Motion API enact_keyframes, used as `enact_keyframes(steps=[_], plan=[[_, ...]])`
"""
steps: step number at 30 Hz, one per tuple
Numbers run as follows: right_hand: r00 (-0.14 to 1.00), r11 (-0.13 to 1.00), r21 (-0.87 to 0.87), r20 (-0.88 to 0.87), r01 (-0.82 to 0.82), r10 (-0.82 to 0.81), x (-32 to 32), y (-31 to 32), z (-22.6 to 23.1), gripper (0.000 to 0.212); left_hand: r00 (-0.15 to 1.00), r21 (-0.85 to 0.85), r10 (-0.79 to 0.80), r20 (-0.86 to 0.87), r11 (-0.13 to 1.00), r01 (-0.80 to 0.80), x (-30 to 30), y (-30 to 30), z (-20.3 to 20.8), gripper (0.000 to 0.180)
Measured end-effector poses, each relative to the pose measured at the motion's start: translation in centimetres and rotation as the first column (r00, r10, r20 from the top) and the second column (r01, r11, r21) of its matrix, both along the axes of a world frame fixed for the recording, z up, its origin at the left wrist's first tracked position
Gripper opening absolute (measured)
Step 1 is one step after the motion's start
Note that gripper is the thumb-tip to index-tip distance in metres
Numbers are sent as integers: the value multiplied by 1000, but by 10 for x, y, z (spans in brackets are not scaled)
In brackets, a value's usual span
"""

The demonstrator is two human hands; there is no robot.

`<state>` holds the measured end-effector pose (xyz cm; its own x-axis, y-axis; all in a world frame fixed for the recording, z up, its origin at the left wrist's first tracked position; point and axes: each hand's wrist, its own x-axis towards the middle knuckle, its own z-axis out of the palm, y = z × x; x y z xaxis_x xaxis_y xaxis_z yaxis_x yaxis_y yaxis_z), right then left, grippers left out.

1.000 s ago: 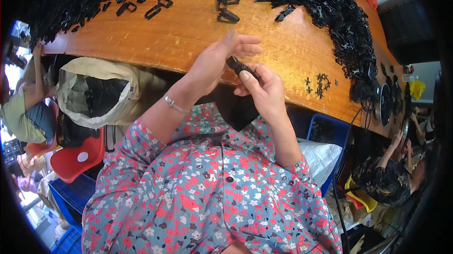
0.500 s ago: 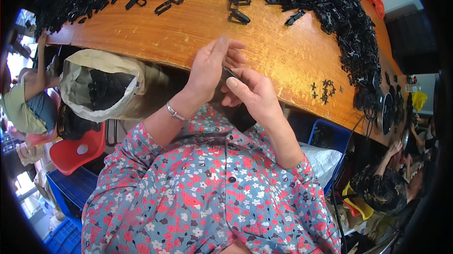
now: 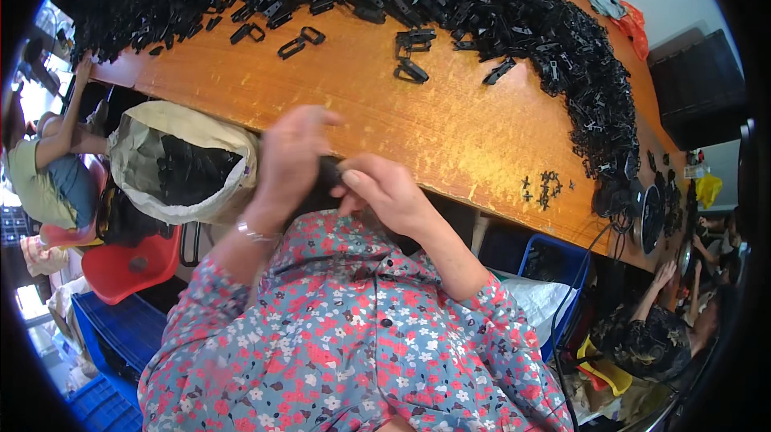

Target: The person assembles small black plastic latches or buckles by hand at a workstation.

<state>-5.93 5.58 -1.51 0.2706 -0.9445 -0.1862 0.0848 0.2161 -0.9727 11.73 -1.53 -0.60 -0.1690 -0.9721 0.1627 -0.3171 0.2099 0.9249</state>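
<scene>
My right hand point(image 3: 384, 191) is closed, its thumb and fingers pinching a small black plastic piece point(image 3: 328, 169) just off the table's near edge. Most of that piece is hidden by the fingers, so its exact kind does not show. Close beside it, my left hand point(image 3: 291, 155) is raised and smeared by motion; whether it grips anything cannot be made out. Left of my hands, an open pale sack point(image 3: 132, 183) holds black parts. On the wooden table point(image 3: 361, 107) lie several loose black buckle-like frames point(image 3: 411, 71) and a small cluster of cross-shaped black pieces point(image 3: 546, 189).
A long heap of black plastic parts point(image 3: 594, 95) curves along the table's far and right sides. Red chair point(image 3: 132, 263) and blue crates point(image 3: 120, 328) stand at lower left. People sit at both sides; a blue bin point(image 3: 554, 259) and cables are at right.
Both hands have moved left, closer to the sack, and the left hand has swung away from the right. The whole view has shifted, so the table sits lower in the picture.
</scene>
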Motion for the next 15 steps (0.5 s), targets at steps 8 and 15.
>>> enact_keyframes(steps=[8, 15], plan=[[494, 693, -665, -521, 277, -697, -82, -85, -14, 16, 545, -367, 460, 701, 888, -277, 224, -19, 3, 35], [322, 751, -639, -684, 167, -654, -92, -120, -23, 16, 693, -599, 469, 548, 798, -66, 115, -30, 9, 12]])
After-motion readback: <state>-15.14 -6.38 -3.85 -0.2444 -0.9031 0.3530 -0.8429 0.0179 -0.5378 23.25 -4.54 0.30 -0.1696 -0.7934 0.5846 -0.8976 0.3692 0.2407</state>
